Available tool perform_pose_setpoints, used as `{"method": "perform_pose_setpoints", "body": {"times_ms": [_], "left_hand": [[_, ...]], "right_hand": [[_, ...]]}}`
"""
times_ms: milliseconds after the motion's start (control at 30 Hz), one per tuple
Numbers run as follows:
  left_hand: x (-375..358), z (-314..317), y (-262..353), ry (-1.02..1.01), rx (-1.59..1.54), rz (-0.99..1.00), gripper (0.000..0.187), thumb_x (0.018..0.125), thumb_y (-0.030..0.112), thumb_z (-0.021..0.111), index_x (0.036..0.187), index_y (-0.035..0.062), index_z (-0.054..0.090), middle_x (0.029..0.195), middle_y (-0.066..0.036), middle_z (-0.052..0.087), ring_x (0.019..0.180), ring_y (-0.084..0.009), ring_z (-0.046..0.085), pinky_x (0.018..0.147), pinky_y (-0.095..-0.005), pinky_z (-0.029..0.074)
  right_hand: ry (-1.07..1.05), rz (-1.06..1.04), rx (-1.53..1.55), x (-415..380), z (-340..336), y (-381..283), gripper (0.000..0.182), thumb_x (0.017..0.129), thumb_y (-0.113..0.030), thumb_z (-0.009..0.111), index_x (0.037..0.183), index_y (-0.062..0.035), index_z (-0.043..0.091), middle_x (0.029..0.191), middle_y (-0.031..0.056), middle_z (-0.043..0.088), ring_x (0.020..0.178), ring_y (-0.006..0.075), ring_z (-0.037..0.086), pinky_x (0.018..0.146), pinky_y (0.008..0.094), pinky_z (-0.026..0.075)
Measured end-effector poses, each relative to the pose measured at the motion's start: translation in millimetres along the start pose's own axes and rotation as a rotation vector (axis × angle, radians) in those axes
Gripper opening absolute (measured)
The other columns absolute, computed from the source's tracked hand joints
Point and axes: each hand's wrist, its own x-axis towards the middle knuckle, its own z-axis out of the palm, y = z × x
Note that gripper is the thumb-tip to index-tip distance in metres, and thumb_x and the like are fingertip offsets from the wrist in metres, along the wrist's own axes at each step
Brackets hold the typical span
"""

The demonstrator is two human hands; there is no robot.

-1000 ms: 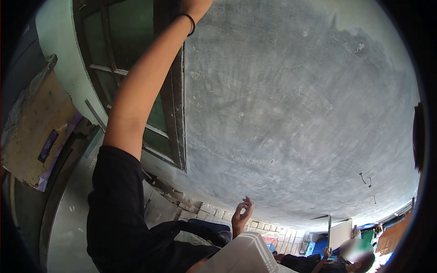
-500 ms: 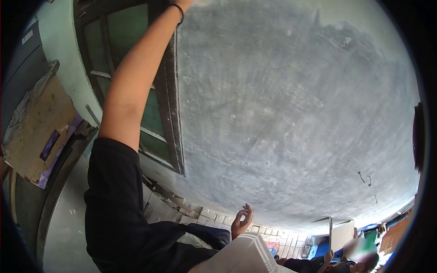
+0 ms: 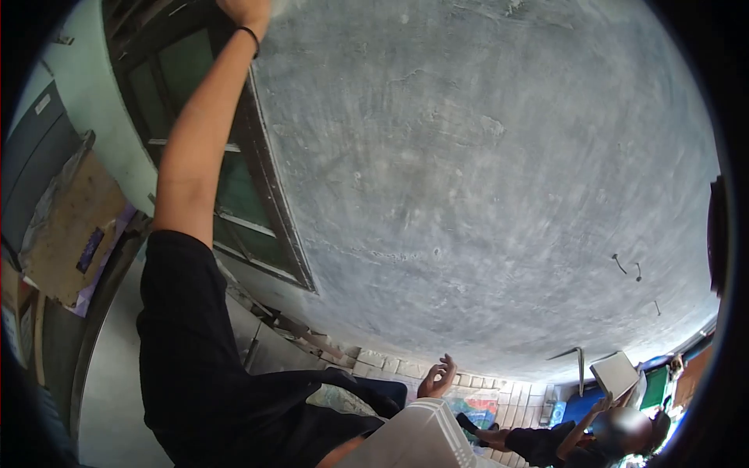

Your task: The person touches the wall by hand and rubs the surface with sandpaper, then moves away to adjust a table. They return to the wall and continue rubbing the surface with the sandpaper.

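My left arm reaches up in a black sleeve, with a dark band at the wrist. My left hand [image 3: 248, 11] is at the top edge, against or close to the grey wall [image 3: 468, 171]; its fingers are cut off by the frame. Low in the middle, my right hand [image 3: 438, 377] shows just beyond a white ribbed container [image 3: 413, 438]. Its fingers are loosely curled and apart, with nothing visible between them. The container hides the wrist and forearm.
A dark-framed window [image 3: 253, 187] adjoins the wall at left. A stained board [image 3: 70, 226] and grey cabinet [image 3: 125, 366] stand at far left. Bent nails [image 3: 619, 264] stick out at right. Another person [image 3: 546, 444] is at lower right, near a white panel [image 3: 615, 374].
The view has shifted, and my left hand and forearm now sit further left, with more of the hand showing. My right hand appears slightly further right. The other person shows more fully, with an arm raised.
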Motion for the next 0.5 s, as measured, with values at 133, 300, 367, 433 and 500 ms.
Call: {"method": "perform_pose_setpoints", "body": {"times_ms": [133, 300, 367, 433, 500], "left_hand": [[-18.0, -8.4, 21.0, -0.073, -0.044, 0.052, 0.06, 0.075, -0.019, 0.044, 0.129, 0.0041, 0.058, 0.142, -0.02, 0.053, 0.138, -0.0392, 0.044, 0.118, -0.0443, 0.033], [9.9, 1.8, 40.5, -0.101, -0.072, -0.068, 0.062, 0.075, -0.02, 0.044, 0.13, 0.0051, 0.058, 0.144, -0.019, 0.051, 0.138, -0.039, 0.044, 0.119, -0.0447, 0.033], [10.6, 3.5, 31.3, -0.119, -0.055, -0.041, 0.063, 0.074, -0.022, 0.044, 0.129, 0.0051, 0.059, 0.144, -0.019, 0.05, 0.138, -0.039, 0.044, 0.119, -0.0445, 0.032], [9.4, 5.3, 24.0, -0.103, -0.049, 0.004, 0.063, 0.074, -0.022, 0.043, 0.128, 0.0049, 0.059, 0.144, -0.019, 0.051, 0.137, -0.0391, 0.044, 0.119, -0.0444, 0.033], [6.9, 5.4, 21.0, -0.057, -0.049, 0.051, 0.061, 0.075, -0.022, 0.044, 0.127, 0.0038, 0.059, 0.142, -0.02, 0.052, 0.136, -0.0393, 0.045, 0.117, -0.0445, 0.034]], "right_hand": [[0.021, 0.023, 0.068, 2.6, 9.3, 26.3, 0.041, 0.091, 0.004, 0.05, 0.13, 0.0005, 0.058, 0.11, 0.015, 0.062, 0.091, 0.0225, 0.056, 0.073, 0.0338, 0.047], [-0.099, 0.096, 0.042, 0.7, 11.6, 15.1, 0.041, 0.091, 0.004, 0.051, 0.131, 0.0008, 0.057, 0.109, 0.0156, 0.061, 0.087, 0.0222, 0.058, 0.073, 0.0331, 0.048], [-0.116, 0.089, 0.039, 2.9, 11.9, -1.4, 0.041, 0.091, 0.004, 0.051, 0.131, 0.001, 0.057, 0.109, 0.0157, 0.061, 0.087, 0.022, 0.058, 0.073, 0.0331, 0.048], [-0.109, 0.032, 0.027, 1.7, 15.1, -1.6, 0.04, 0.091, 0.004, 0.052, 0.13, 0.0014, 0.058, 0.11, 0.0158, 0.061, 0.087, 0.0216, 0.058, 0.073, 0.0326, 0.048], [-0.103, 0.006, 0.054, 0.6, 18.2, 8.5, 0.039, 0.091, 0.004, 0.052, 0.13, 0.0014, 0.058, 0.111, 0.0159, 0.061, 0.088, 0.0218, 0.058, 0.073, 0.0324, 0.048]]}}
